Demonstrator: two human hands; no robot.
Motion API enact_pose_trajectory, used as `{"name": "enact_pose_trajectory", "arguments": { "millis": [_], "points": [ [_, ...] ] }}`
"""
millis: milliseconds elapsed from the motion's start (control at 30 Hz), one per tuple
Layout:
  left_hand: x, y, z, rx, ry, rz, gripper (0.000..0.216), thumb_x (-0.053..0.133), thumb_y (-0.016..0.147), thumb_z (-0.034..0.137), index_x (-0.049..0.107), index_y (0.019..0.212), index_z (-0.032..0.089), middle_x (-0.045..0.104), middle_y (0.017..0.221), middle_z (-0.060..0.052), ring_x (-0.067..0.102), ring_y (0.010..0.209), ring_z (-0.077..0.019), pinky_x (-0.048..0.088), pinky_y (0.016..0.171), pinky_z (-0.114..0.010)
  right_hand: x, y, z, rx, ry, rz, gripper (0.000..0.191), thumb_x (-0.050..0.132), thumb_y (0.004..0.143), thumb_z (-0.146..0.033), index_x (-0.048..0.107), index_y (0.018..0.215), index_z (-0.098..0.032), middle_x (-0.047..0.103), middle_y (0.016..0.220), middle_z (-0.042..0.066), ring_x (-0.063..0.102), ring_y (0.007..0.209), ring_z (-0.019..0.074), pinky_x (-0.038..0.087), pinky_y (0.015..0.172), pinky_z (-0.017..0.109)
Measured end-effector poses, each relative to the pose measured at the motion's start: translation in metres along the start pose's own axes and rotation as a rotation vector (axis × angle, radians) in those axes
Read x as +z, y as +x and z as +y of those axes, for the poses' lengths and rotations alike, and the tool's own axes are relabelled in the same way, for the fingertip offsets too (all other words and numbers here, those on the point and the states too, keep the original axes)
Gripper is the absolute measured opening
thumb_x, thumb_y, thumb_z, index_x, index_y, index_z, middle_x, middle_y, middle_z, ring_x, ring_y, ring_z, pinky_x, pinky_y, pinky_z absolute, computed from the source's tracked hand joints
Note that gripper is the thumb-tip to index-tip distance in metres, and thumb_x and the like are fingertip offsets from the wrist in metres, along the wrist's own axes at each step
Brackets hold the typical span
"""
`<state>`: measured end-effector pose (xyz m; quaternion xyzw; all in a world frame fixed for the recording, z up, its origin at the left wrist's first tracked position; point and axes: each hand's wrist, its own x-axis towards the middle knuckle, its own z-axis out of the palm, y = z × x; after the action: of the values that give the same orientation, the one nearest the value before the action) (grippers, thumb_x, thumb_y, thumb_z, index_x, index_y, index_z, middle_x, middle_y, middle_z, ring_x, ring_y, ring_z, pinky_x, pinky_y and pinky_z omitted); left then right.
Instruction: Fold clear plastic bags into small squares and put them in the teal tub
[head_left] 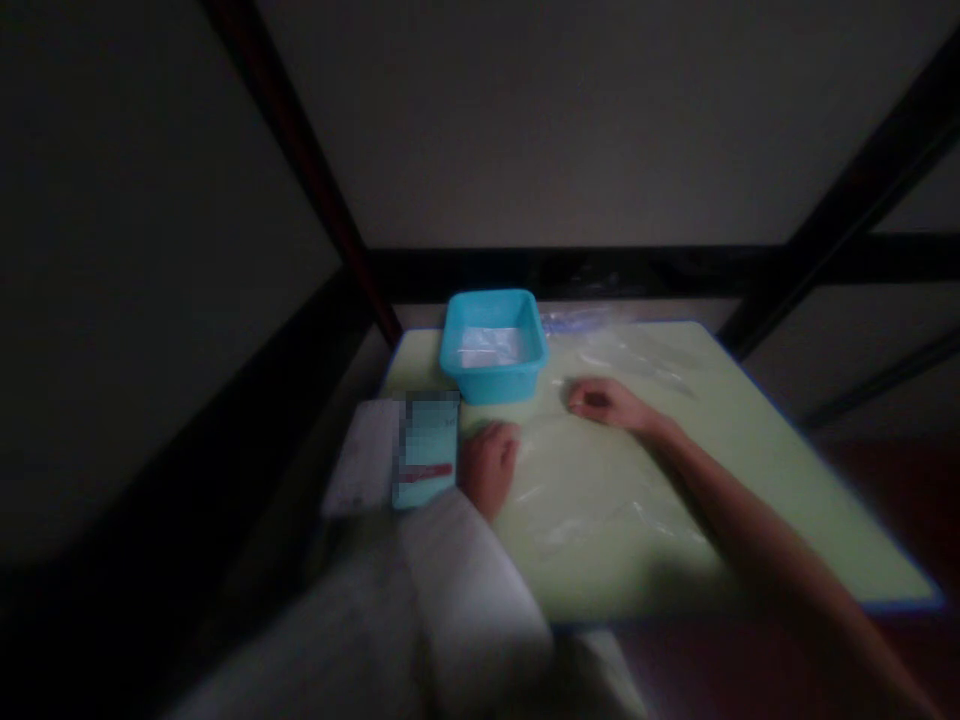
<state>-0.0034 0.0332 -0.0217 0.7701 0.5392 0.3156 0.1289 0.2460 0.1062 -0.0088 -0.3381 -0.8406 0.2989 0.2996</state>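
A clear plastic bag (585,480) lies flat and wrinkled on the pale yellow-green table (810,530). My left hand (491,465) is closed at the bag's left edge, knuckles up, its fingertips hidden. At the upper right of the bag my right hand (607,402) is curled, thumb and fingers pinched together on its edge. The film between the hands is faint in the dim, blurred picture. Beyond my left hand stands a turquoise plastic basin (495,385) with whitish, shiny film-like material (491,346) in its bottom.
More clear plastic (637,355) lies along the table's far side, beside a bluish crumpled wrapper (574,321). Left of my left hand are a teal booklet-like item (431,440) with a red mark and a whitish sheet (361,460). A wall (570,130) rises behind the table.
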Motion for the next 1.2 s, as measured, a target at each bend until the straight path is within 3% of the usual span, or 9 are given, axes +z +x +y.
{"name": "enact_pose_trajectory", "arguments": {
  "millis": [233,367,467,600,700,867,1033,1133,1200],
  "points": [
    [0.002,-0.001,0.0,-0.028,-0.02,0.051,0.028,0.052,0.077,0.005,0.063,0.1,0.015,0.066,0.079,-0.004,0.062,0.076,-0.0184,0.049,0.074,-0.029,-0.029,-0.012,0.009,0.057,-0.103,-0.051,0.027,0.064,0.079,-0.043,0.067,0.079,-0.016,0.065,0.075,0.005,0.058,0.065,0.0162,0.048,0.062,0.03],
    [0.003,-0.001,0.0,-0.022,-0.044,0.076,0.026,0.051,0.078,0.006,0.063,0.099,0.016,0.067,0.079,-0.004,0.063,0.074,-0.0175,0.05,0.073,-0.029,-0.029,-0.014,0.011,0.054,-0.16,-0.027,0.021,0.058,0.084,-0.035,0.066,0.084,-0.016,0.066,0.078,0.006,0.06,0.067,0.0176,0.05,0.064,0.032],
    [0.003,-0.002,0.0,0.001,-0.072,0.093,0.023,0.05,0.08,0.008,0.063,0.098,0.016,0.068,0.081,-0.005,0.063,0.076,-0.0172,0.051,0.074,-0.029,-0.018,-0.008,0.009,0.013,-0.195,0.005,0.022,0.055,0.084,-0.027,0.065,0.1,-0.016,0.066,0.098,0.011,0.061,0.09,0.0239,0.048,0.081,0.042],
    [0.002,-0.004,0.002,0.054,-0.111,0.105,0.022,0.049,0.084,0.011,0.063,0.099,0.019,0.069,0.083,-0.003,0.064,0.079,-0.0158,0.051,0.078,-0.027,0.001,0.002,-0.003,-0.098,-0.214,-0.044,0.051,0.056,0.073,-0.014,0.056,0.124,-0.022,0.048,0.137,0.01,0.041,0.126,0.0293,0.031,0.103,0.052],
    [0.002,-0.006,0.005,0.084,-0.133,0.129,0.021,0.05,0.085,0.013,0.064,0.099,0.02,0.07,0.084,-0.003,0.064,0.081,-0.0155,0.05,0.081,-0.028,0.011,0.008,-0.015,-0.165,-0.234,-0.133,0.057,0.055,0.065,-0.006,0.058,0.12,-0.022,0.037,0.145,0.009,0.029,0.135,0.0319,0.023,0.106,0.055],
    [0.0,-0.007,0.008,0.086,-0.166,0.207,0.017,0.051,0.086,0.015,0.063,0.097,0.019,0.069,0.087,-0.004,0.064,0.084,-0.0159,0.051,0.08,-0.028,0.009,0.014,-0.024,-0.133,-0.231,-0.16,0.023,0.062,0.064,-0.009,0.062,0.085,-0.019,0.056,0.122,0.01,0.047,0.119,0.0296,0.026,0.103,0.054],
    [-0.001,-0.008,0.011,0.066,-0.18,0.27,0.016,0.053,0.086,0.017,0.064,0.097,0.021,0.069,0.085,-0.003,0.064,0.081,-0.0147,0.052,0.077,-0.027,0.001,0.012,-0.024,-0.055,-0.23,-0.211,0.031,0.062,0.069,-0.012,0.056,0.099,-0.021,0.064,0.089,0.0,0.061,0.086,0.0189,0.025,0.102,0.057],
    [-0.001,-0.008,0.01,0.043,-0.175,0.314,0.016,0.053,0.086,0.017,0.063,0.097,0.021,0.068,0.083,-0.002,0.064,0.079,-0.0146,0.051,0.076,-0.027,-0.005,0.01,-0.024,-0.01,-0.223,-0.246,0.035,0.065,0.068,-0.013,0.057,0.101,-0.02,0.063,0.079,-0.002,0.06,0.073,0.0152,0.046,0.083,0.039],
    [-0.001,-0.007,0.009,0.032,-0.17,0.336,0.017,0.054,0.085,0.017,0.064,0.097,0.021,0.067,0.081,-0.002,0.063,0.077,-0.0146,0.051,0.075,-0.027,-0.013,0.009,-0.023,0.025,-0.224,-0.266,0.031,0.064,0.067,-0.012,0.059,0.097,-0.018,0.062,0.072,-0.003,0.058,0.063,0.0132,0.047,0.063,0.028]
  ]
}}
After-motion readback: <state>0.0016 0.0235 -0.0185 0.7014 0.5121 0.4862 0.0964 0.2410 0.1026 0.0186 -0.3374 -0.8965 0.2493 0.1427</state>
